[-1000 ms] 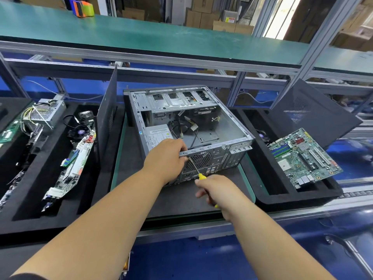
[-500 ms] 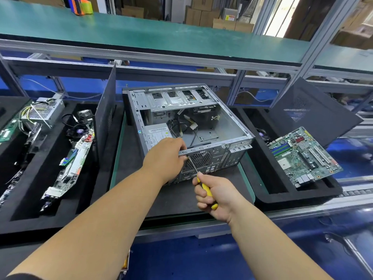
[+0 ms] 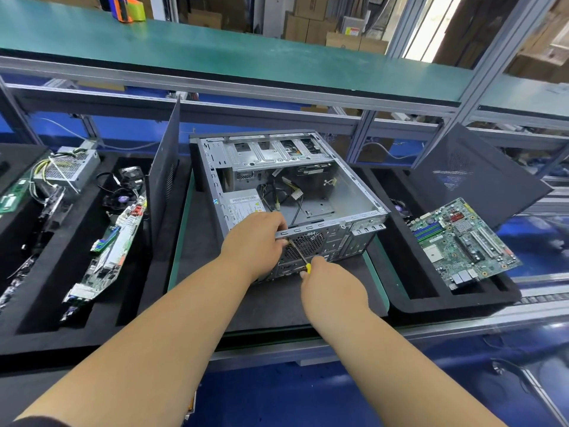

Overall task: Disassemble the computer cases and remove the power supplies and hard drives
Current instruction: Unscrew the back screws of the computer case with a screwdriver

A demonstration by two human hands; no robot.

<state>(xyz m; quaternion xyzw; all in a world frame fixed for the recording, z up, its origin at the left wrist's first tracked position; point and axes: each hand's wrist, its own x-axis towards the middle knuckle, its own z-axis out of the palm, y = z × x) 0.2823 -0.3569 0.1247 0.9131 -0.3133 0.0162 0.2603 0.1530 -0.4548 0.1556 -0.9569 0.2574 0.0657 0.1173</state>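
My left hand [image 3: 254,241] grips the computer case [image 3: 289,198] rear edge at frame centre so it won't shift; right hand [image 3: 331,291] holds the yellow-handled screwdriver [image 3: 300,255], working a power supply [image 3: 244,206] screw I reckon.

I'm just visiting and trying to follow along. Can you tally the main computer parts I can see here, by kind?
Open case: 1
Loose side panels: 2
Motherboards out of a case: 2
Power supplies, one in the case, one out: 2
Screwdriver: 1
Total: 8
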